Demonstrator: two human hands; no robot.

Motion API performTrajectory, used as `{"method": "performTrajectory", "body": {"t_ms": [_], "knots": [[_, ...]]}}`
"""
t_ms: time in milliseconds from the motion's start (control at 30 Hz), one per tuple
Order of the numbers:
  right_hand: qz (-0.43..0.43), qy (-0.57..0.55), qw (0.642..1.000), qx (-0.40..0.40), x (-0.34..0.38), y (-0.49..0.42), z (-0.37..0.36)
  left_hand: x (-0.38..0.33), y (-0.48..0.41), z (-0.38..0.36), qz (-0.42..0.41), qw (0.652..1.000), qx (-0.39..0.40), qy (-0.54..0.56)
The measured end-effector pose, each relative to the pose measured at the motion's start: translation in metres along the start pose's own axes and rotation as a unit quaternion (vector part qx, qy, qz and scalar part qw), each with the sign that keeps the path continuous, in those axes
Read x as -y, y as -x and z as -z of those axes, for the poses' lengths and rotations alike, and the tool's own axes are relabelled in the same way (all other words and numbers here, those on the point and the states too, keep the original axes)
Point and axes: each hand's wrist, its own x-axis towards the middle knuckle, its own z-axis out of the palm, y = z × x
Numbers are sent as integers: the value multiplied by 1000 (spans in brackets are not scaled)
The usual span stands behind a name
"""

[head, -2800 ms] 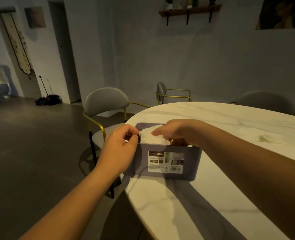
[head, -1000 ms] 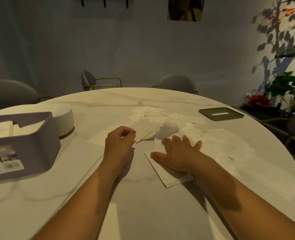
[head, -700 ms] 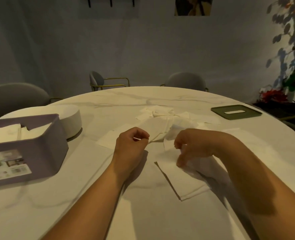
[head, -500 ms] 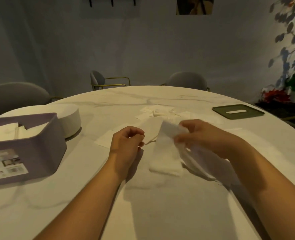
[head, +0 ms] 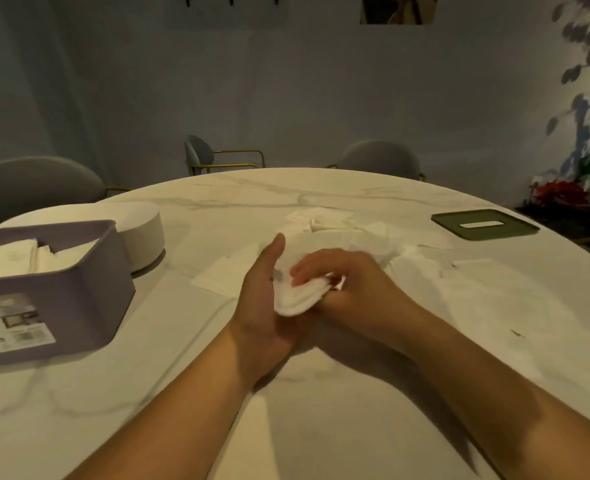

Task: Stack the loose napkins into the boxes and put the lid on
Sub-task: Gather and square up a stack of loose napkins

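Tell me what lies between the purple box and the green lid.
Head view: a round white container beside the purple box, then scattered loose napkins, and the right hand pinching a folded napkin against the left hand.

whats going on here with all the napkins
A person is tidying up napkins at a round table. Their right hand pinches a small stack of napkins against the open left hand. More loose napkins lie spread on the table beyond the hands. The purple box on the left holds napkins and has no lid on; a green lid lies at the far right.
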Motion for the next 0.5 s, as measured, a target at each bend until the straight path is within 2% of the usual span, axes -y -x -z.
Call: {"method": "performTrajectory", "body": {"t_ms": [33, 67, 133, 200, 233, 267, 333, 367, 500], "knots": [[13, 38, 999, 32, 0, -1, -2, -1, -1, 2, 8, 1000, -2, 14], [13, 31, 999, 26, 0, -1, 1, -1, -3, 4, 6, 999, -15, 30], [-16, -28, 997, -69, 1, -2, 12, -5, -5, 9, -14, 997, -57, 49], [-99, -105, 977, -157, -8, -5, 31, -8, -7, 12, -21, 995, -91, 26], [-165, -138, 965, -154, -15, -3, 35, -7, -6, 13, -16, 995, -100, 16], [-204, -90, 967, -124, -20, -1, 38, -7, -5, 14, -10, 995, -102, 9], [-211, 102, 971, -41, -33, -4, 41, -8, -3, 11, -8, 995, -100, -3], [-200, 158, 966, -26, -39, -5, 38, -7, -2, 10, -10, 995, -99, -9], [-175, 210, 960, -67, -43, -12, 31, -7, -1, 9, -4, 995, -95, -35]]}}
